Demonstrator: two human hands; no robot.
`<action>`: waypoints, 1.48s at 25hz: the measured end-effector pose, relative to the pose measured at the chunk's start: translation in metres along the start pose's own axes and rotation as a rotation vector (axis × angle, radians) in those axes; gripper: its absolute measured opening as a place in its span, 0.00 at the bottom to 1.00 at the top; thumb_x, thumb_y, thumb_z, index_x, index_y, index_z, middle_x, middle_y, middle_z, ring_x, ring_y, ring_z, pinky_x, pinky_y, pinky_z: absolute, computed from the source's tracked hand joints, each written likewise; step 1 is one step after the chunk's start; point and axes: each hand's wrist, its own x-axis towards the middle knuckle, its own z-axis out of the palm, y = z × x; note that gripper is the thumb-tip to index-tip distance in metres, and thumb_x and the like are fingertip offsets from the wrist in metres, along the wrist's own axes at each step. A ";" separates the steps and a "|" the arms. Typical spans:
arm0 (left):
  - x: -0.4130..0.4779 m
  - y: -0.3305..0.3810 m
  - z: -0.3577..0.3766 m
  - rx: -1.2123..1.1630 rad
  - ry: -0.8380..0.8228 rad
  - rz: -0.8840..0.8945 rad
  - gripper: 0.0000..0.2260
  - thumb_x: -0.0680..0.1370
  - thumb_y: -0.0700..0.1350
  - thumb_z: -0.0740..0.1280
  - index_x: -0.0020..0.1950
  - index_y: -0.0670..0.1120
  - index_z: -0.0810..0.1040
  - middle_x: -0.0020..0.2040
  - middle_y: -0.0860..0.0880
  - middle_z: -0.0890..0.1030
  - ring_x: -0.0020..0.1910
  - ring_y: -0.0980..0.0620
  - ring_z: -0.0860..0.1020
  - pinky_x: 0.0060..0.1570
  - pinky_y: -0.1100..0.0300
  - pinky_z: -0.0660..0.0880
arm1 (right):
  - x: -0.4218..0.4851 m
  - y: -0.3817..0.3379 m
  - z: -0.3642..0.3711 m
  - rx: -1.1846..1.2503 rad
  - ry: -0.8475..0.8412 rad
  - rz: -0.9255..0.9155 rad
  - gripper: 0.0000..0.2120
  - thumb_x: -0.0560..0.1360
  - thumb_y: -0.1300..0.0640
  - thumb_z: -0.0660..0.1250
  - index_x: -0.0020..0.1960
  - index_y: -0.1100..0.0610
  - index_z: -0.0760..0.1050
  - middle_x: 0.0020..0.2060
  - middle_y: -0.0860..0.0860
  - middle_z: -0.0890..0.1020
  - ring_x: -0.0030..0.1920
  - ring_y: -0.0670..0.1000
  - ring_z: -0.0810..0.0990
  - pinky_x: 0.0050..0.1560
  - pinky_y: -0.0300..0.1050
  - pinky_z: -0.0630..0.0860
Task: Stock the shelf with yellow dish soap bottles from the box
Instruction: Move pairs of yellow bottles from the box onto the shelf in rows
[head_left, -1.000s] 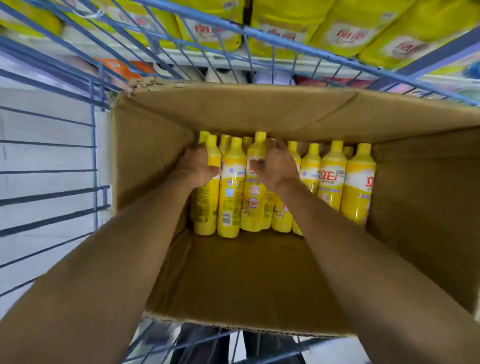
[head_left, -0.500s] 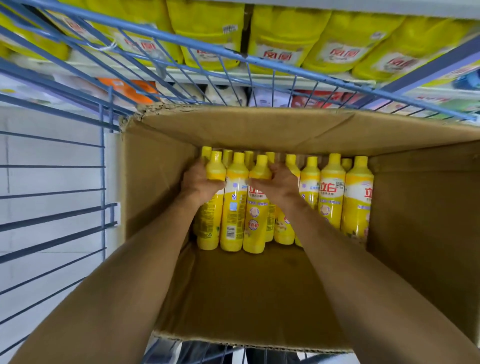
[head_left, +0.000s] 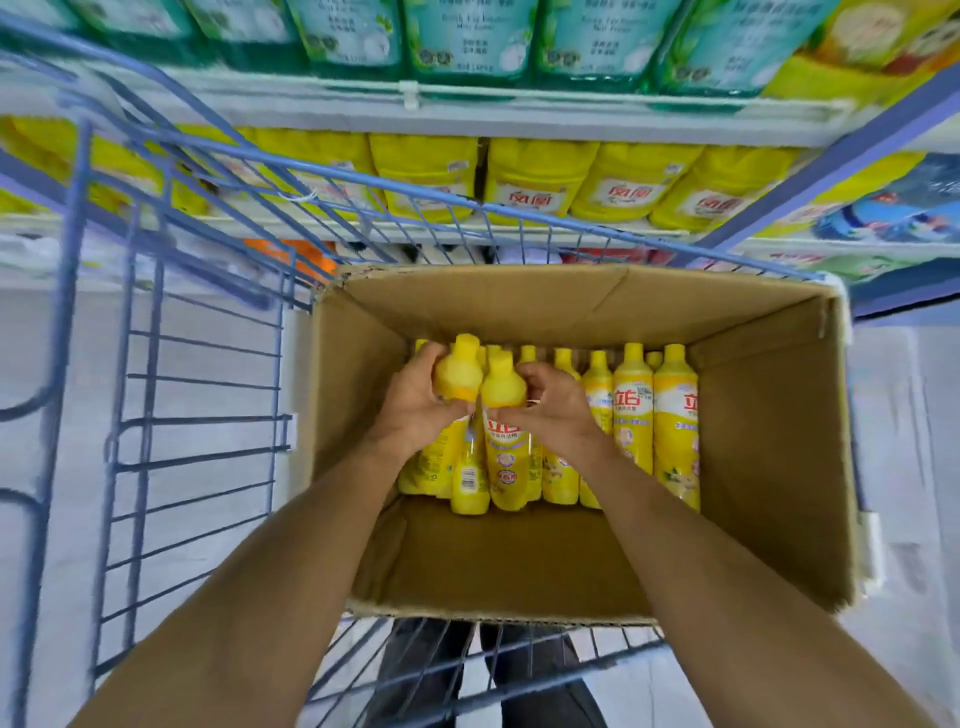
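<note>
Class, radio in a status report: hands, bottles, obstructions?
Left hand grips one yellow bottle, right hand its neighbour. Both tops above the row in the box. Cart's wire rail between box and shelf.

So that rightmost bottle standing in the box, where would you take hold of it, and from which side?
Grip the rightmost bottle at its narrow neck just under the cap, coming down from above. It stands upright, hemmed in by the neighbouring bottle on one side and the box wall on the other, so only its top looks free for fingers.
</note>
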 end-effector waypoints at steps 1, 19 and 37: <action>-0.006 0.012 -0.005 -0.005 0.012 0.044 0.29 0.60 0.52 0.80 0.57 0.55 0.73 0.49 0.52 0.83 0.49 0.50 0.83 0.50 0.49 0.81 | -0.008 -0.009 -0.005 0.009 0.008 -0.034 0.24 0.62 0.58 0.84 0.55 0.53 0.79 0.44 0.41 0.83 0.45 0.38 0.81 0.49 0.36 0.79; -0.183 0.456 -0.197 -0.185 0.217 0.804 0.32 0.61 0.38 0.84 0.61 0.46 0.75 0.51 0.40 0.82 0.44 0.48 0.81 0.42 0.57 0.81 | -0.216 -0.413 -0.256 0.143 0.323 -0.814 0.20 0.67 0.64 0.81 0.57 0.64 0.82 0.47 0.54 0.88 0.45 0.44 0.85 0.47 0.38 0.80; -0.120 0.644 -0.188 -0.109 0.497 0.907 0.25 0.65 0.42 0.83 0.58 0.44 0.78 0.49 0.47 0.84 0.48 0.48 0.84 0.48 0.51 0.82 | -0.138 -0.530 -0.413 0.114 0.313 -1.004 0.20 0.69 0.59 0.80 0.59 0.58 0.82 0.48 0.49 0.87 0.48 0.45 0.86 0.49 0.38 0.81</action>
